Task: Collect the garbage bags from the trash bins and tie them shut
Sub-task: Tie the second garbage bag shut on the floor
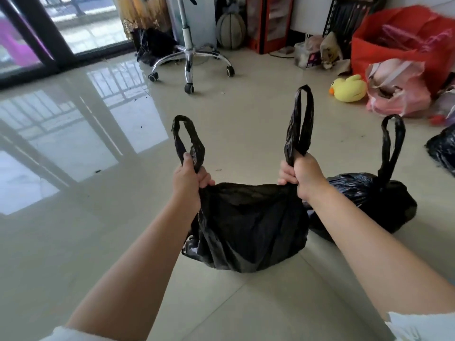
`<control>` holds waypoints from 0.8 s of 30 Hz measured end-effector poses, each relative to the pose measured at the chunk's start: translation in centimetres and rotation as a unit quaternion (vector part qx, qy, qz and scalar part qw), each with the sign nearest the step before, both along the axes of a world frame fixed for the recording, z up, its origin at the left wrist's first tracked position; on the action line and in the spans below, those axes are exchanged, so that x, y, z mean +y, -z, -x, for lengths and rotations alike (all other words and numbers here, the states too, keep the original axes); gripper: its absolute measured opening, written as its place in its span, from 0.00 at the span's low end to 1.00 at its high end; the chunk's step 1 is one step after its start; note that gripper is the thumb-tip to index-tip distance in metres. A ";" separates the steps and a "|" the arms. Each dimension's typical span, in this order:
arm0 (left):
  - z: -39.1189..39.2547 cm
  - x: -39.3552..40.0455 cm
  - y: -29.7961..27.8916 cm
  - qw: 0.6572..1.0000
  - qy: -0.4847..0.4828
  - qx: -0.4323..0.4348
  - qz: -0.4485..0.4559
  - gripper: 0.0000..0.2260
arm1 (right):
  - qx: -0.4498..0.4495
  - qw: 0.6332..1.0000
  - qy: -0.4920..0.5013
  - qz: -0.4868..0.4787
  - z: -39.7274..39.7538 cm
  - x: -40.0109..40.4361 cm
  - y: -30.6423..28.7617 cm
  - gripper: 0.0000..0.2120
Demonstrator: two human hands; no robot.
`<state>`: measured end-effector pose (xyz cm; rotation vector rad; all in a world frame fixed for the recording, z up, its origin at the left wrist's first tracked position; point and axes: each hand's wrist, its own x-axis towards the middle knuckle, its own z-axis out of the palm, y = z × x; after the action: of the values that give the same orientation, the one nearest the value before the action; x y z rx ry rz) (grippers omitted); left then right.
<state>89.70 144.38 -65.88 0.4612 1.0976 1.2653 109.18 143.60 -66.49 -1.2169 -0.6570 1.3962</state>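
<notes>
Above the glossy beige tiled floor, left hand and right hand each grip a handle loop of the black plastic garbage bag.

Black garbage bag, glossy, with black loop handles. Second black bag just beside it, likewise shiny; a third black bag at the right edge. Floor tiles pale beige-grey with white window reflections. Plush duck yellow with an orange beak. Large bag red; smaller bag pink. Stool base chrome with black castors. Ball grey with dark seams. Door frame black. Sleeve cuffs white.
</notes>
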 end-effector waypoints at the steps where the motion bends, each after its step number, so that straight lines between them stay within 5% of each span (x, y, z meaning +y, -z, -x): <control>1: -0.3 -0.2 0.2 0.999 0.012 0.048 0.018 0.17 | -0.019 1.000 -0.007 0.023 -0.3 0.0 0.1 0.20; 7: -0.6 -1.9 1.6 0.978 0.132 0.130 0.095 0.11 | -0.141 0.975 -0.166 0.047 -1.2 -0.4 2.1 0.11; 11: -0.2 -4.5 3.9 0.962 0.189 0.177 0.085 0.12 | -0.369 0.894 -0.252 -0.035 -0.8 -0.9 3.6 0.15; 16: 0.2 -4.2 4.2 0.956 0.225 0.163 0.095 0.12 | -0.456 0.837 -0.287 -0.093 0.3 -2.0 3.5 0.11; 21: -1.0 -3.7 4.1 0.894 0.375 0.243 0.028 0.07 | -0.529 0.785 -0.310 -0.086 -0.2 -3.4 3.3 0.04; 24: -1.3 -2.9 4.2 0.892 0.393 0.222 -0.032 0.04 | -0.584 0.739 -0.331 -0.054 -1.0 -3.7 3.0 0.05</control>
<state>91.02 141.50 -70.09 1.1549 1.0688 0.4755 110.16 139.93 -69.45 -1.8055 -2.1906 0.9124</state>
